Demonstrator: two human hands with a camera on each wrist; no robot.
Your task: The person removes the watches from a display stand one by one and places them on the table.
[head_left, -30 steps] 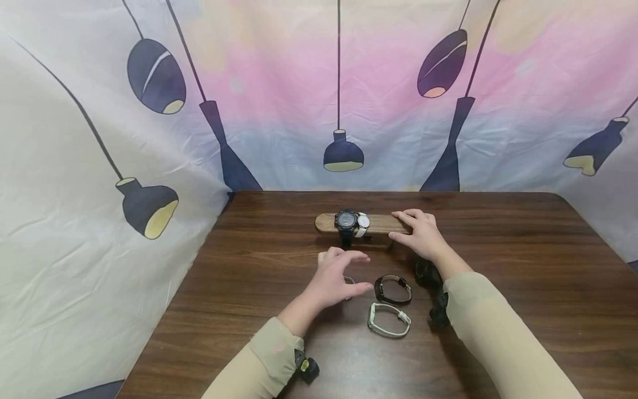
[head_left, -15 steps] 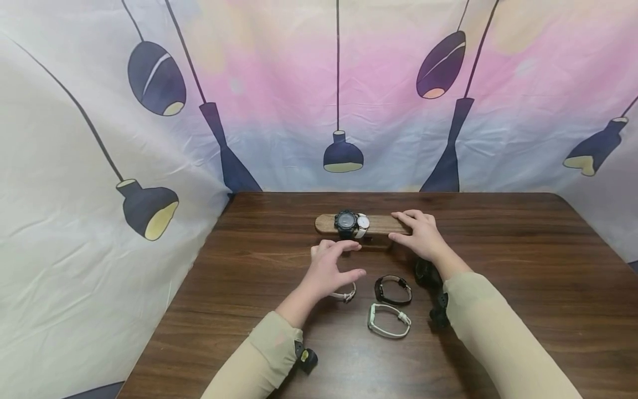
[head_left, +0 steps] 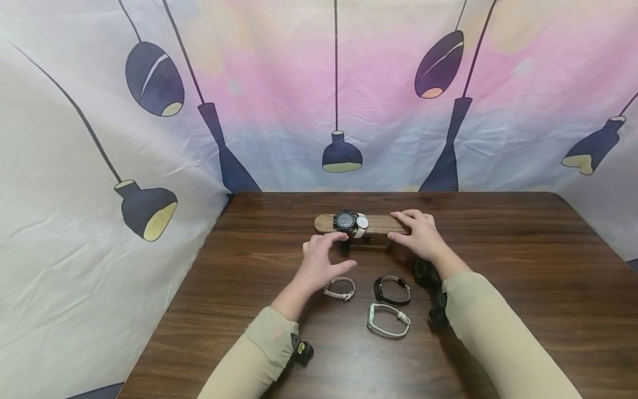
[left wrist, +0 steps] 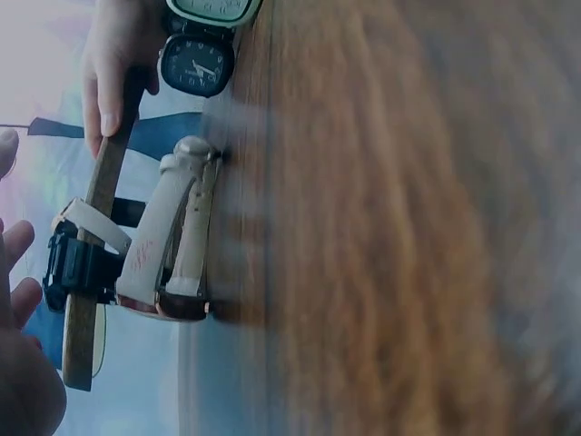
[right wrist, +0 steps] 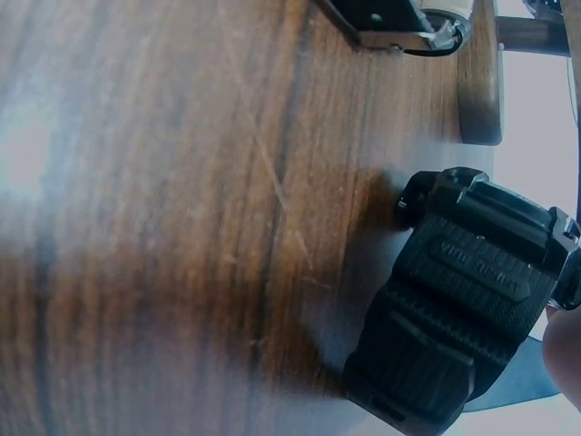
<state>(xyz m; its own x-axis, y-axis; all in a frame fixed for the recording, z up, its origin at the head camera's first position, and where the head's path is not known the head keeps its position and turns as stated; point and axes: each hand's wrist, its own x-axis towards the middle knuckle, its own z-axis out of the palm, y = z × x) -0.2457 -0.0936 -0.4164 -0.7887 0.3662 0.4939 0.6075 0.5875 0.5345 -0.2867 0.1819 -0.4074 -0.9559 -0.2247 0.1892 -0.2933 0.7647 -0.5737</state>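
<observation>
Two hands work at a wooden watch bar (head_left: 381, 223) near the far middle of the dark wood table (head_left: 523, 288). The right hand (head_left: 421, 234) grips the bar's right end, fingers laid over its top and thumb curled in at the near edge, so the bar is pinched between them; the left wrist view shows those fingers (left wrist: 111, 86) wrapped over the bar's end. The left hand (head_left: 321, 259) is raised just in front of the bar's left part, fingers spread and slightly bent, holding nothing; its fingertips (head_left: 335, 236) lie at the near edge of the bar, right below the black watch (head_left: 345, 221) (whether they touch the strap or the bar cannot be told).

The black watch sits strapped round the bar, and a white-faced watch (head_left: 362, 222) sits touching it on the side toward the right hand's fingers. Just below the left thumb lies a small pale-strapped watch (head_left: 340, 288) on the table. Beside it, toward the right forearm, lies a dark-strapped watch (head_left: 392, 289), and nearer the person a white-strapped watch (head_left: 388, 320). Under the right wrist lies a chunky black watch (head_left: 427, 272), which fills the right wrist view (right wrist: 472, 300) with its ribbed strap flat on the wood.
</observation>
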